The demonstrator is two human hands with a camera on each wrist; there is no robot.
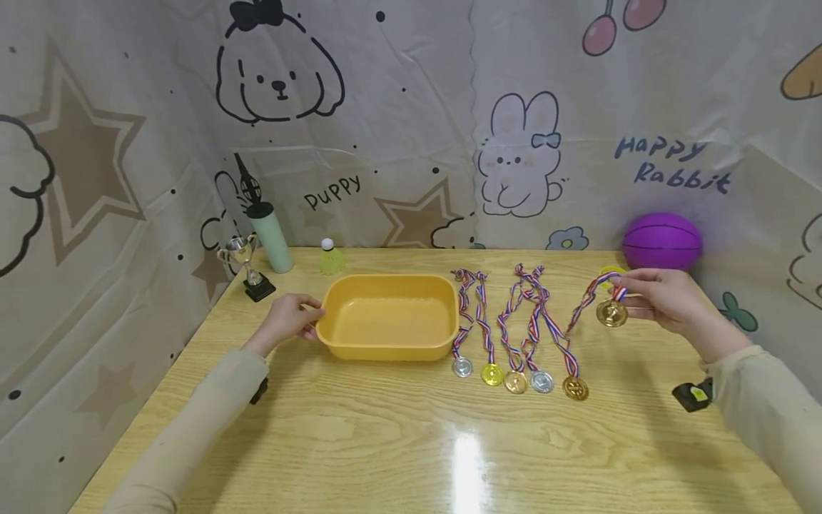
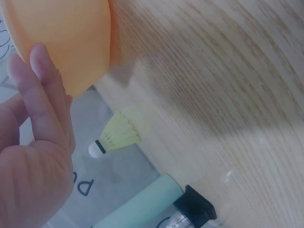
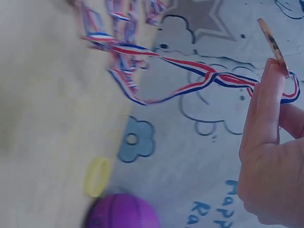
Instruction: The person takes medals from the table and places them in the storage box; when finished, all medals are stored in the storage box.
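Observation:
A yellow plastic basin [image 1: 387, 355] sits on the table. My left hand [image 1: 289, 325] pinches its left rim, thumb over the edge and fingers [image 2: 45, 95] along the outer wall. My right hand [image 1: 661, 303] holds a gold medal [image 1: 612, 313] above the table at the right, pinching its striped ribbon [image 3: 190, 85] near the disc. The ribbon trails left toward the other medals. Between basin and right hand, several medals lie with ribbons stretched back: a silver medal [image 1: 462, 367], a gold medal [image 1: 491, 375], a bronze-toned medal [image 1: 575, 388] and others.
At the back left stand a trophy cup [image 1: 240, 251], a mint-green cylinder [image 1: 272, 239] with a black top, and a yellow shuttlecock [image 1: 331, 258]. A purple ball [image 1: 662, 241] and a yellow ring [image 3: 98, 176] are at the back right. A printed cloth [image 1: 411, 128] hangs behind.

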